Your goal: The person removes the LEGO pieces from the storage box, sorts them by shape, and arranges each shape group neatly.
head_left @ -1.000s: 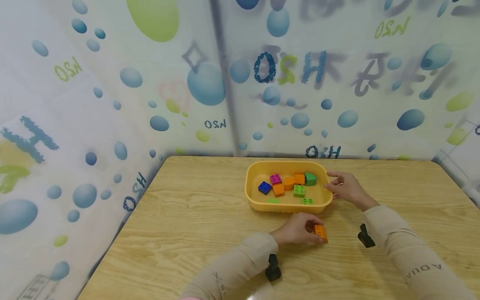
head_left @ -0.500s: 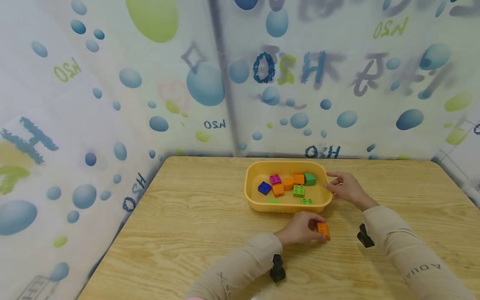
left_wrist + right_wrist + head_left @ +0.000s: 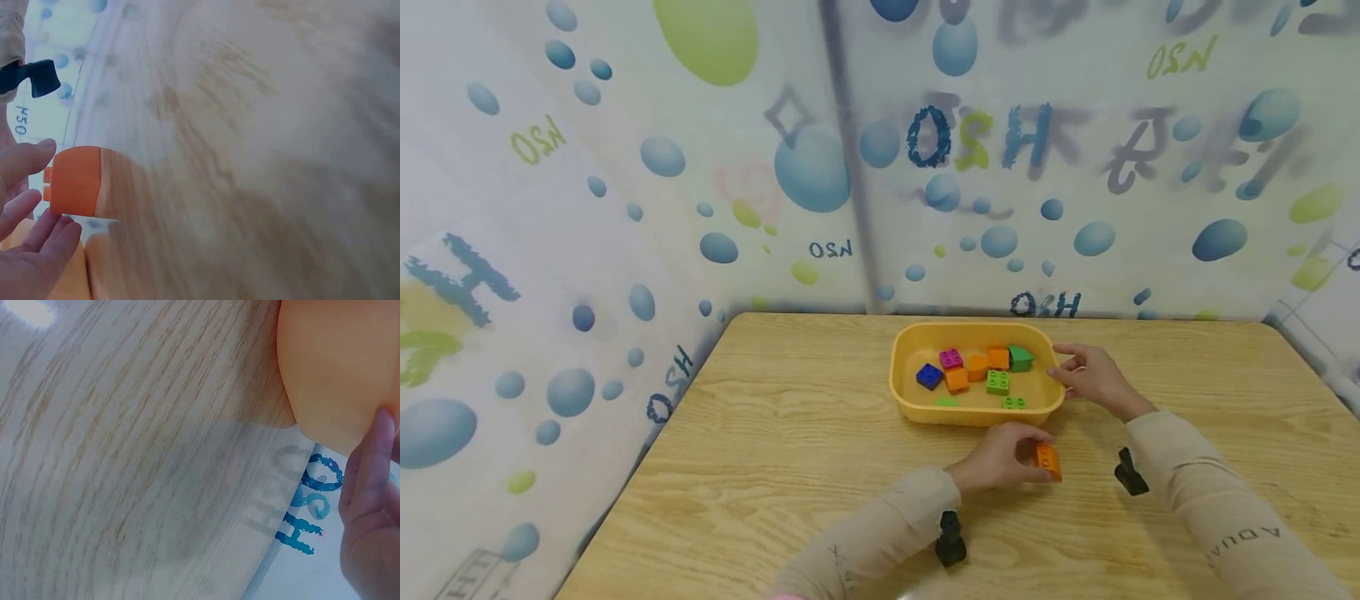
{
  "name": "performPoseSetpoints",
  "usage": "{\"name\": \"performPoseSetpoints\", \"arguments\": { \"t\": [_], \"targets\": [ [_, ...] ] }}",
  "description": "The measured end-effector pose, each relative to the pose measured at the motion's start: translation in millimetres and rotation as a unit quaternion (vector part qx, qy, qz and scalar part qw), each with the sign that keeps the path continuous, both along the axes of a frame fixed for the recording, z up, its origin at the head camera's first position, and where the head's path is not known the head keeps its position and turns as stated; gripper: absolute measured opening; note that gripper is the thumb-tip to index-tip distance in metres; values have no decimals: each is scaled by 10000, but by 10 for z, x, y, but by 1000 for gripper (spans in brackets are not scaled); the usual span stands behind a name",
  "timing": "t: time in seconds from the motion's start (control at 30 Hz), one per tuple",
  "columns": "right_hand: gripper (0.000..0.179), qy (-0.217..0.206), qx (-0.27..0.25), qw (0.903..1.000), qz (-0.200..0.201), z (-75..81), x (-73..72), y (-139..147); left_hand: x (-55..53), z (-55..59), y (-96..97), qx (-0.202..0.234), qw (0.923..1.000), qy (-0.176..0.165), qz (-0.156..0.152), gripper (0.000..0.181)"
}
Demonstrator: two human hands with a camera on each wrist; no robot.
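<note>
In the head view my left hand (image 3: 1000, 457) pinches an orange toy brick (image 3: 1048, 462) between thumb and fingers, just in front of a yellow bin (image 3: 977, 417). The left wrist view shows this brick (image 3: 78, 181) with its studs facing the palm and a rounded outer side. My right hand (image 3: 1097, 382) grips the bin's right end, thumb at the rim and fingers along the outside. From the right wrist, a fingertip of that hand (image 3: 372, 506) touches the bin's wall (image 3: 340, 369). Several bricks lie inside the bin, among them a dark blue one (image 3: 929, 376) and a magenta one (image 3: 951, 359).
Orange and green bricks, such as a light green one (image 3: 997, 382) and a dark green one (image 3: 1020, 359), share the bin. The wooden table (image 3: 790, 417) meets a bubble-patterned curtain (image 3: 820, 283) at its back edge.
My left hand has shifted slightly right with the orange brick over the last second, mostly in the first half. The right hand and the bin stay in place.
</note>
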State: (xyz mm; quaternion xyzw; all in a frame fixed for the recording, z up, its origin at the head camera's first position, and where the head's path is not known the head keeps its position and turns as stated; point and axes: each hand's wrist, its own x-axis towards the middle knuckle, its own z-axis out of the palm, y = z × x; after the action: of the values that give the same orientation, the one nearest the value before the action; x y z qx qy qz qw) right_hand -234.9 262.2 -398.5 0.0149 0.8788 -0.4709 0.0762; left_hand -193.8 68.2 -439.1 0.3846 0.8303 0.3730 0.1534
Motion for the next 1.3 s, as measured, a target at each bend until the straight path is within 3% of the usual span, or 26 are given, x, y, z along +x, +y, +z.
{"name": "performPoseSetpoints", "arguments": {
  "t": [0.23,0.47,0.57,0.73,0.9,1.1,1.3],
  "targets": [
    [56,42,74,10000,-1,1,-8,20,33,118,-175,267,9992,23,-299,42],
    [57,86,135,9999,5,4,-15,29,36,359,-341,310,9980,37,-550,38],
    [57,62,162,9998,-16,-2,-21,26,1,460,-419,213,9976,263,-609,37],
    [57,7,177,9998,-48,-8,-31,20,-125,605,-531,-160,9939,821,-721,37],
    [57,-48,99,9999,-34,-20,-38,14,-257,674,-616,-543,9908,1059,-641,37],
    [58,-87,62,9999,-21,-14,-35,4,-462,692,-670,-709,9912,1027,-447,36],
    [57,-30,61,10000,15,-14,-36,1,-685,728,-622,-704,9920,1043,-63,39]
  ]
}}
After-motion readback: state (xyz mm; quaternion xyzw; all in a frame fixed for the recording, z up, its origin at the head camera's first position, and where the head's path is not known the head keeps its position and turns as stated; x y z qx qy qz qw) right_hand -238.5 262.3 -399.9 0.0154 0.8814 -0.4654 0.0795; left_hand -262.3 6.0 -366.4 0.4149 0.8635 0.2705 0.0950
